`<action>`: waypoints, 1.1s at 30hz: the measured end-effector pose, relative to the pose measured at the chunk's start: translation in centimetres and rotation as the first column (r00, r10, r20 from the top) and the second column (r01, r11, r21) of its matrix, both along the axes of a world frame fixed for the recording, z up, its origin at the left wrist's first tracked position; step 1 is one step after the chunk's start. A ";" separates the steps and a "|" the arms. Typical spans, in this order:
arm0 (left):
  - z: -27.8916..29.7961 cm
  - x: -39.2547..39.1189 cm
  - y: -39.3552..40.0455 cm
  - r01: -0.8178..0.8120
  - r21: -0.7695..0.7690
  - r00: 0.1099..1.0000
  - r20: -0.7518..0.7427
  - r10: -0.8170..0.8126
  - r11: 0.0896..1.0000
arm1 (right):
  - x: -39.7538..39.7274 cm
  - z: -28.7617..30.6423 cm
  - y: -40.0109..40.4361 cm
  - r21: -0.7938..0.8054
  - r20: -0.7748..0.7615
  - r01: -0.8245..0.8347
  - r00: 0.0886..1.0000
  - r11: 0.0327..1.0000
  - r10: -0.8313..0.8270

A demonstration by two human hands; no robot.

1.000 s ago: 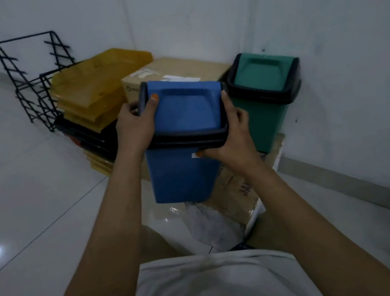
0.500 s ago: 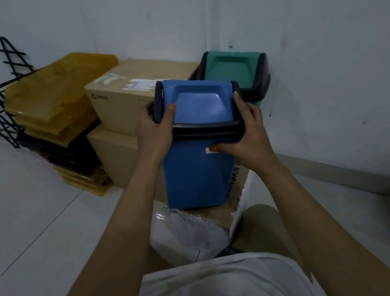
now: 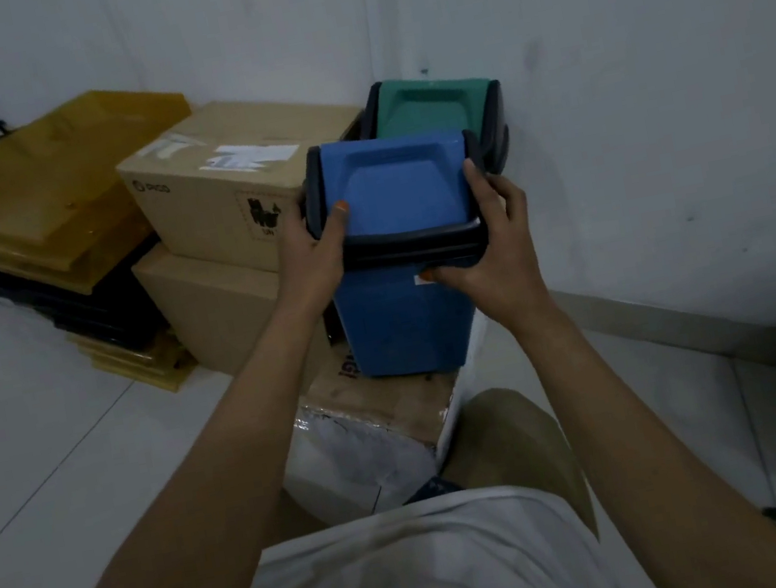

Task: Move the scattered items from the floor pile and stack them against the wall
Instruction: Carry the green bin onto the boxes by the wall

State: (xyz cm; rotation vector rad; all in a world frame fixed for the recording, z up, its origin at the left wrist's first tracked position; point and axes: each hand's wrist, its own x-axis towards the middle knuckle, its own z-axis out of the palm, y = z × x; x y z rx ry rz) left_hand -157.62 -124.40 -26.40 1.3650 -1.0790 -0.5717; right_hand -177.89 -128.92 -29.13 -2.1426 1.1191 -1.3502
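Two hands carry a blue bin (image 3: 401, 260): the left hand (image 3: 312, 255) clasps its dark rim, thumb on the lid, and the right hand (image 3: 496, 243) grips the opposite rim, holding it above a flattened carton (image 3: 383, 398). Rigid, light plastic by the look, best held at that rim. Left of the hands stand yellow trays (image 3: 46, 188) and stacked boxes (image 3: 212, 190); beyond them, a green bin (image 3: 432, 115) crowds the wall (image 3: 617, 46).
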 end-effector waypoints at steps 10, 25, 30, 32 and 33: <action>0.0 3.0 -2.3 -0.022 -0.001 0.981 0.190 0.022 1.000 | 4.5 -1.9 1.7 -0.124 -0.013 0.264 0.963 0.957 -0.268; -2.6 3.2 2.9 -0.128 0.064 0.958 0.266 0.107 0.990 | 6.4 -0.4 4.6 -0.054 -0.341 0.541 0.780 0.839 -0.525; -4.2 5.4 6.1 -0.145 0.179 0.947 0.308 0.085 0.973 | 9.1 -0.4 8.5 -0.133 -0.098 0.433 0.890 0.892 -0.446; -4.4 5.7 7.1 -0.173 0.229 0.945 0.312 0.096 0.958 | 10.4 -0.8 9.2 -0.149 0.014 0.296 0.955 0.944 -0.297; -4.6 5.8 7.6 -0.177 0.260 0.948 0.306 0.093 0.949 | 11.0 -1.3 9.3 -0.146 0.031 0.220 0.976 0.965 -0.218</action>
